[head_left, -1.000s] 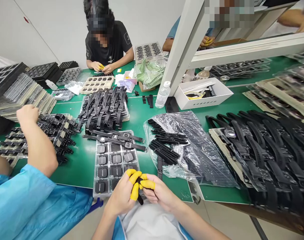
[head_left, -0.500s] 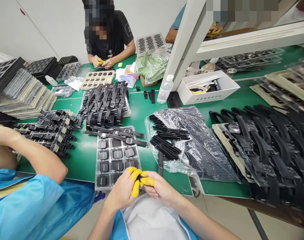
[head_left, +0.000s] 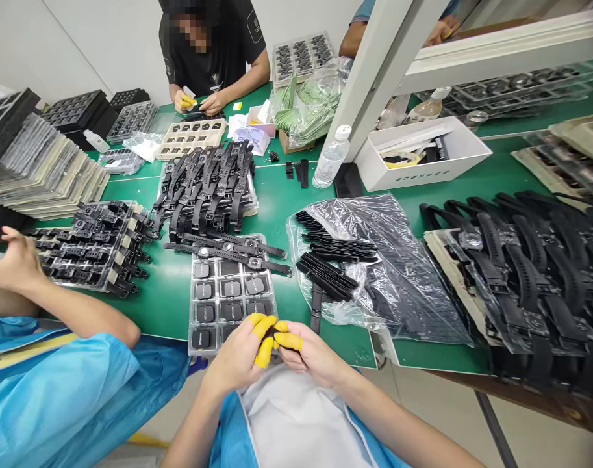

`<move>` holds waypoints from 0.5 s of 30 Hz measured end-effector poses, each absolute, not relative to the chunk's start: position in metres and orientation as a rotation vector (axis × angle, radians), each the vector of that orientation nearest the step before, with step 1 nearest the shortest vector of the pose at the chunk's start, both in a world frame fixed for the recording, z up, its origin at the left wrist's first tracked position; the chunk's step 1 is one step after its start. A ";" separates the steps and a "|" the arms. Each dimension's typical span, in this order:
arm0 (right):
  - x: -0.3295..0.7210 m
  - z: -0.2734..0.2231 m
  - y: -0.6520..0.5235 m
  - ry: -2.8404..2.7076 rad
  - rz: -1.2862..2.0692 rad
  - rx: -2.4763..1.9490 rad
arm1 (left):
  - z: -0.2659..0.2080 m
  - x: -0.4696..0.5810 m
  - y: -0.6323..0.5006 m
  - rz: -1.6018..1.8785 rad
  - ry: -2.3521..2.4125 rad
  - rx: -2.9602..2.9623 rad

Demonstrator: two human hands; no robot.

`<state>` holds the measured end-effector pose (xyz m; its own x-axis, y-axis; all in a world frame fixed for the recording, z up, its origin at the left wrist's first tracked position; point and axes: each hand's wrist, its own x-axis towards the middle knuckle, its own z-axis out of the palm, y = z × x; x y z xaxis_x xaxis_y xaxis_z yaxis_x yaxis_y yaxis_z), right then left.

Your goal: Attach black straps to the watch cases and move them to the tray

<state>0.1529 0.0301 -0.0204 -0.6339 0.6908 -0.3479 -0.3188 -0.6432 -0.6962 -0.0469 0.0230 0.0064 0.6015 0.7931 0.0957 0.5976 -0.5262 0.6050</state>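
Observation:
My left hand (head_left: pixel 238 356) and my right hand (head_left: pixel 310 355) meet low in the middle, yellow finger cots on their fingertips. Both are closed on a small black part (head_left: pixel 273 332), mostly hidden by the fingers; its exact kind cannot be made out. Just beyond my left hand lies a clear compartment tray (head_left: pixel 217 302) with black square pieces (head_left: pixel 231 311) in its cells. Black-strapped watches (head_left: pixel 235 249) lie across its far end. Right of it, a plastic bag (head_left: pixel 408 279) lies under and around several black straps (head_left: pixel 327 276).
Strapped watches (head_left: pixel 206 185) are piled on trays ahead, with more watches (head_left: pixel 525 260) stacked at right. A bottle (head_left: pixel 331 159) and white box (head_left: pixel 425 156) stand by a post (head_left: pixel 388 71). One co-worker's arm (head_left: pixel 82 302) is at left; another person (head_left: pixel 218 62) sits opposite.
The camera view has shifted slightly. My hands stay together on the black part, with little finger movement. The left co-worker's hand has come into view, raised.

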 end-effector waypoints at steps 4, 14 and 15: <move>0.159 -0.017 0.039 -1.336 1.842 -0.924 | 0.013 -0.059 0.027 0.491 1.134 2.287; 0.163 -0.002 0.081 -2.184 1.090 -1.233 | 0.052 -0.133 0.090 0.052 1.528 2.549; 0.157 0.000 0.089 -2.219 1.025 -1.278 | 0.052 -0.136 0.101 -0.011 1.571 2.563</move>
